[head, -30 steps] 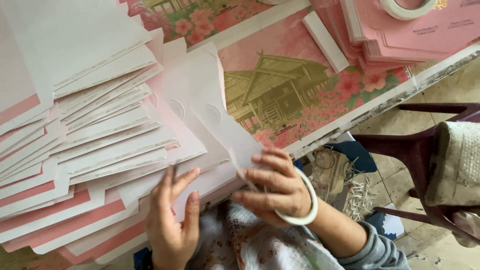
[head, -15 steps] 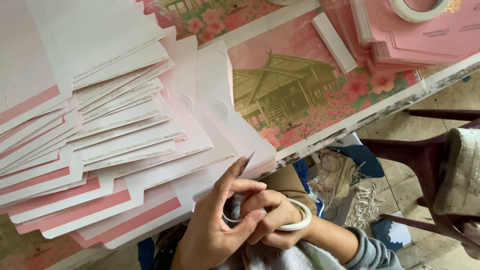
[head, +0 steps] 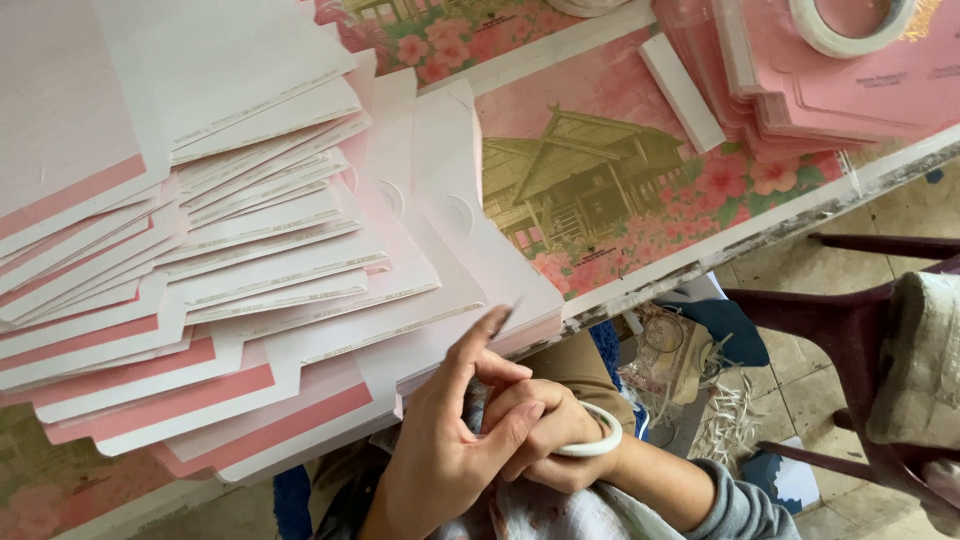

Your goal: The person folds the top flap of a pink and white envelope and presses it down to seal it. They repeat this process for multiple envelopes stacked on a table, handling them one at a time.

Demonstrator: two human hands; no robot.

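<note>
Below the table's near edge (head: 640, 290), the right hand (head: 545, 435) closes around a white tape roll (head: 598, 445), seemingly ringing its fingers; the left hand (head: 440, 450) pinches at it.

Small hand-assembly workshop, paper goods. Table (head: 700, 262) covered with a printed sheet of flowers and a wooden house; edge worn and chipped. Fanned pile of pink-and-white card blanks (head: 230, 270) with adhesive strips along the edges. Second pile of pink cards (head: 840, 90) at far corner, tape roll (head: 850, 25) on top. Paper scraps (head: 730, 420) litter the tiled floor; dark plastic chair (head: 850, 330) alongside.
</note>
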